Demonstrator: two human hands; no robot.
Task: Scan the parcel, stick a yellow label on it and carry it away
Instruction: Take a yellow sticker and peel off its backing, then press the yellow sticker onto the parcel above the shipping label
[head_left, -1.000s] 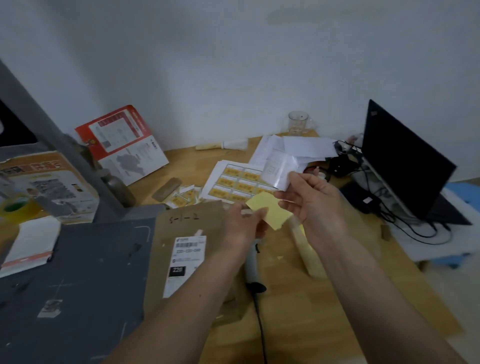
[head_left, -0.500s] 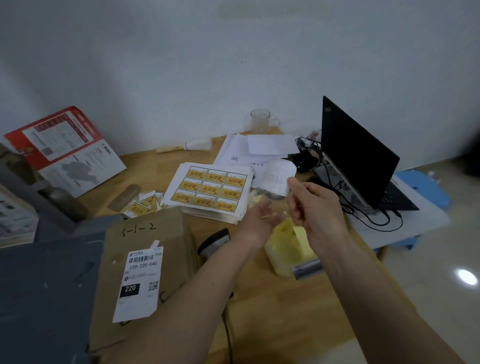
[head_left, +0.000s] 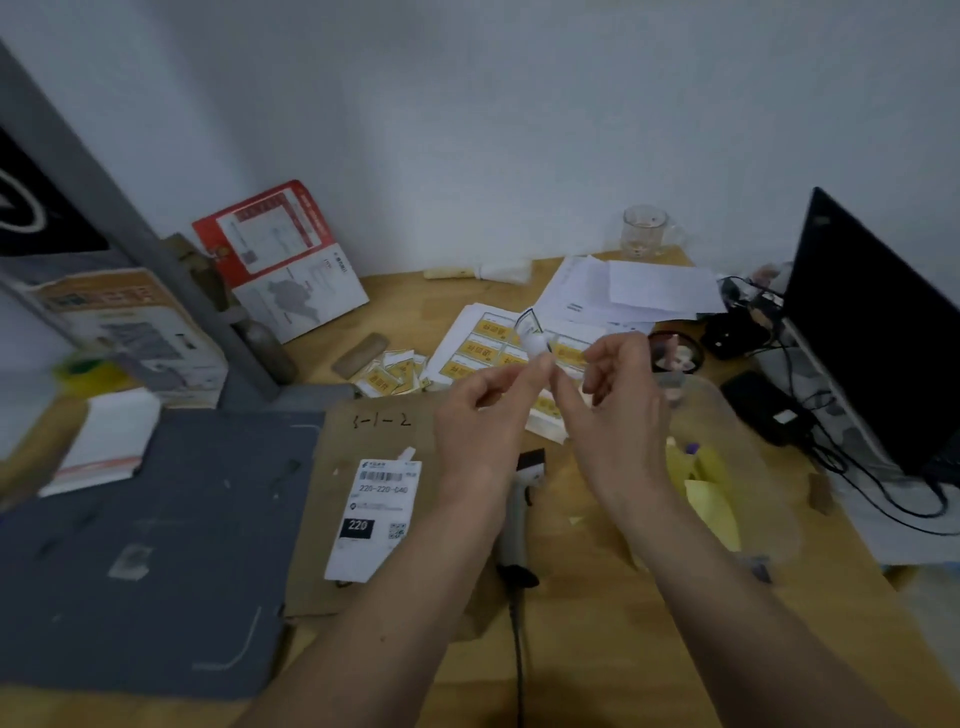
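The parcel (head_left: 374, 447) is a flat brown packet marked "5-1-2", lying on the desk with a white shipping label (head_left: 373, 514) on top. My left hand (head_left: 485, 415) and my right hand (head_left: 621, 415) meet above its right edge. Together they pinch a small curled white sticker (head_left: 534, 340) at the fingertips. Below the hands a handheld scanner (head_left: 522, 504) lies on the desk, its cable running toward me. Sheets of yellow labels (head_left: 491, 345) lie behind the hands, partly hidden by them, and loose yellow labels (head_left: 389, 375) sit to their left.
A clear plastic bag with yellow papers (head_left: 711, 493) lies to the right. A laptop (head_left: 872, 338) with cables (head_left: 857, 467) stands far right, and a glass mug (head_left: 644, 234) and white papers (head_left: 639, 291) are at the back. A grey mat (head_left: 156, 545) covers the left.
The yellow paper my left hand held a second ago is gone from it. The white sticker has passed from my right hand alone to both hands' fingertips. The view has swung back left.
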